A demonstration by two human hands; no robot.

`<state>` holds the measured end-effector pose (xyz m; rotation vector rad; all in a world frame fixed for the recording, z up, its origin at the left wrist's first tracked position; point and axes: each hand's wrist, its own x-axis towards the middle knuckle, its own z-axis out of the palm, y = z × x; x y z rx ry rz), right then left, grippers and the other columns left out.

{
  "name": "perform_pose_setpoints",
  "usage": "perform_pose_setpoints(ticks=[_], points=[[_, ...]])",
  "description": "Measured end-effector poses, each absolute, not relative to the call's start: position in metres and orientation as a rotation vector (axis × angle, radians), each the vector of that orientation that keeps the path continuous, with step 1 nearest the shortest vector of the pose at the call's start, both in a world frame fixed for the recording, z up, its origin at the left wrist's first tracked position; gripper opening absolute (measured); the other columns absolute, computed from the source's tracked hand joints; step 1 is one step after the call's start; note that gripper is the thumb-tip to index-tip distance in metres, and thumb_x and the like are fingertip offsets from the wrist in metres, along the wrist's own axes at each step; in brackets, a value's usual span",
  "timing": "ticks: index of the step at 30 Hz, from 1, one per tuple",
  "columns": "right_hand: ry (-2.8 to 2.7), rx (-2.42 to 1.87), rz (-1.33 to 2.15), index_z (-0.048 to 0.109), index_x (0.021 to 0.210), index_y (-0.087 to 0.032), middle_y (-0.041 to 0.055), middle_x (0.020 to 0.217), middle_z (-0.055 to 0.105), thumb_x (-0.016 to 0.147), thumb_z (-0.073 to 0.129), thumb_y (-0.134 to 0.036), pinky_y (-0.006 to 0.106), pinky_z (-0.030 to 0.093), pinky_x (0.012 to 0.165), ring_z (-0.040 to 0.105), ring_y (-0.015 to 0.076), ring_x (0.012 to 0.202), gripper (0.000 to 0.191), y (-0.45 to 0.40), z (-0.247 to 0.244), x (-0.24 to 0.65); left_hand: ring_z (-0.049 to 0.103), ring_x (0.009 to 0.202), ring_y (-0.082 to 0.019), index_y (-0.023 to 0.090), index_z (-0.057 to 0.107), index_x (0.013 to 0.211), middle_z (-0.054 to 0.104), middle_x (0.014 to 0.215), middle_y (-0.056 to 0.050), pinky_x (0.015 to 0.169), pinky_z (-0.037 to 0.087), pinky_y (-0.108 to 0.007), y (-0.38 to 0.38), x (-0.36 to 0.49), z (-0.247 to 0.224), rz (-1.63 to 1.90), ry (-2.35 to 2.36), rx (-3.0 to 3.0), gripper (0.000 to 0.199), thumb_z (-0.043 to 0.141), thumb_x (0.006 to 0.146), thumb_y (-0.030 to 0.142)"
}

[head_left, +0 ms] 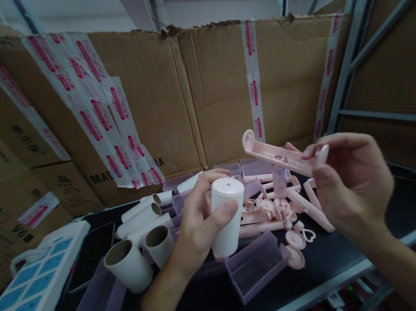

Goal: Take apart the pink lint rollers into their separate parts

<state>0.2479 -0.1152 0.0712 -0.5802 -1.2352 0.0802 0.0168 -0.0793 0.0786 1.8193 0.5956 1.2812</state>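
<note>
My left hand (199, 221) is wrapped round a white cardboard tube (225, 222) that stands roughly upright, with a pale pink cap on its top. Raised at the right, my right hand (346, 174) pinches one end of a long pink plastic bracket (280, 156), which tilts up to the left. A clear, pale purple piece (279, 181) shows beneath the bracket; whether it is attached I cannot tell. Just below the tube lies an open translucent purple tray (256, 267). Behind and between my hands is a pile of pink plastic parts (267, 206), with round caps and long strips.
More white tubes (138, 218) lie and stand at the left, near another purple tray (94, 309). A white power strip (33, 283) with blue sockets and a dark flat device (92, 253) are farther left. Cardboard (217, 95) walls the back; a metal shelf edge (298, 303) runs along the front.
</note>
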Motion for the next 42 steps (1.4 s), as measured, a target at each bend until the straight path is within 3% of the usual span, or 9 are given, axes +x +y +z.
perform_pose_setpoints(ticks=[3, 5, 9, 16, 21, 27, 31, 36, 42], points=[[-1.066, -0.407, 0.318, 0.063, 0.105, -0.028, 0.0022, 0.102, 0.053, 0.096, 0.067, -0.033, 0.054, 0.051, 0.110, 0.062, 0.0177, 0.097, 0.011, -0.116, 0.088, 0.229, 0.057, 0.124, -0.032, 0.023, 0.070, 0.102, 0.057, 0.143, -0.010, 0.096, 0.050, -0.039, -0.080, 0.019, 0.078, 1.265, 0.577, 1.785, 0.042, 0.075, 0.079, 0.057], [-1.036, -0.369, 0.445, 0.061, 0.104, -0.029, 0.0021, 0.105, 0.053, 0.098, 0.063, -0.039, 0.054, 0.051, 0.111, 0.063, 0.0176, 0.101, 0.012, -0.109, 0.093, 0.217, 0.056, 0.127, -0.034, 0.022, 0.072, 0.100, 0.061, 0.137, -0.011, 0.101, 0.047, -0.042, -0.080, 0.019, 0.078, 1.169, 0.525, 1.789, 0.044, 0.076, 0.077, 0.058], [-0.979, -0.374, 0.682, 0.058, 0.106, -0.027, 0.0039, 0.110, 0.059, 0.099, 0.059, -0.044, 0.054, 0.053, 0.111, 0.065, 0.0191, 0.108, 0.018, -0.091, 0.089, 0.196, 0.065, 0.096, -0.028, 0.020, 0.069, 0.100, 0.069, 0.100, -0.008, 0.081, 0.051, -0.036, -0.080, 0.018, 0.079, 0.928, 0.433, 1.782, 0.050, 0.080, 0.072, 0.060], [-0.894, -0.338, 0.915, 0.061, 0.105, -0.025, 0.0032, 0.117, 0.067, 0.097, 0.063, -0.042, 0.049, 0.050, 0.115, 0.066, 0.0206, 0.122, 0.018, -0.067, 0.077, 0.187, 0.058, 0.075, -0.018, 0.018, 0.063, 0.097, 0.064, 0.086, -0.002, 0.066, 0.045, -0.028, -0.081, 0.019, 0.082, 1.002, 0.508, 1.859, 0.038, 0.076, 0.078, 0.049], [-1.004, -0.702, 0.721, 0.059, 0.122, -0.027, 0.0073, 0.139, 0.060, 0.096, 0.064, -0.048, 0.048, 0.052, 0.111, 0.061, 0.0246, 0.129, 0.034, -0.075, 0.069, 0.197, 0.059, 0.080, -0.018, 0.019, 0.064, 0.094, 0.063, 0.089, -0.001, 0.071, 0.045, -0.029, -0.078, 0.018, 0.083, 1.220, 0.751, 2.062, 0.026, 0.076, 0.078, 0.036], [-1.581, -0.984, 0.759, 0.064, 0.126, -0.025, 0.0074, 0.126, 0.070, 0.091, 0.071, -0.042, 0.039, 0.060, 0.090, 0.069, 0.0250, 0.109, 0.040, -0.111, 0.066, 0.188, 0.061, 0.091, -0.023, 0.023, 0.067, 0.100, 0.060, 0.099, -0.004, 0.077, 0.048, -0.032, -0.081, 0.020, 0.079, 1.340, 1.099, 2.431, 0.025, 0.077, 0.078, 0.027], [-1.599, -0.988, 0.691, 0.068, 0.118, -0.022, 0.0057, 0.114, 0.074, 0.089, 0.071, -0.030, 0.037, 0.058, 0.087, 0.070, 0.0244, 0.103, 0.029, -0.106, 0.064, 0.185, 0.063, 0.098, -0.028, 0.024, 0.066, 0.110, 0.057, 0.110, -0.009, 0.082, 0.055, -0.039, -0.079, 0.022, 0.071, 1.308, 1.247, 2.559, 0.038, 0.079, 0.076, 0.034], [-1.419, -0.856, 0.773, 0.065, 0.119, -0.022, 0.0069, 0.111, 0.074, 0.092, 0.071, -0.042, 0.033, 0.061, 0.080, 0.071, 0.0238, 0.101, 0.034, -0.095, 0.057, 0.195, 0.065, 0.101, -0.033, 0.021, 0.066, 0.118, 0.058, 0.118, -0.015, 0.085, 0.058, -0.049, -0.070, 0.019, 0.068, 1.131, 1.385, 2.707, 0.051, 0.076, 0.082, 0.055], [-1.643, -0.828, 0.527, 0.061, 0.142, -0.029, 0.0074, 0.144, 0.064, 0.104, 0.054, -0.037, 0.044, 0.053, 0.109, 0.062, 0.0247, 0.130, 0.039, -0.091, 0.047, 0.222, 0.068, 0.091, -0.029, 0.022, 0.067, 0.114, 0.061, 0.118, -0.015, 0.075, 0.060, -0.042, -0.063, 0.016, 0.069, 0.964, 1.513, 2.837, 0.043, 0.076, 0.084, 0.052]])
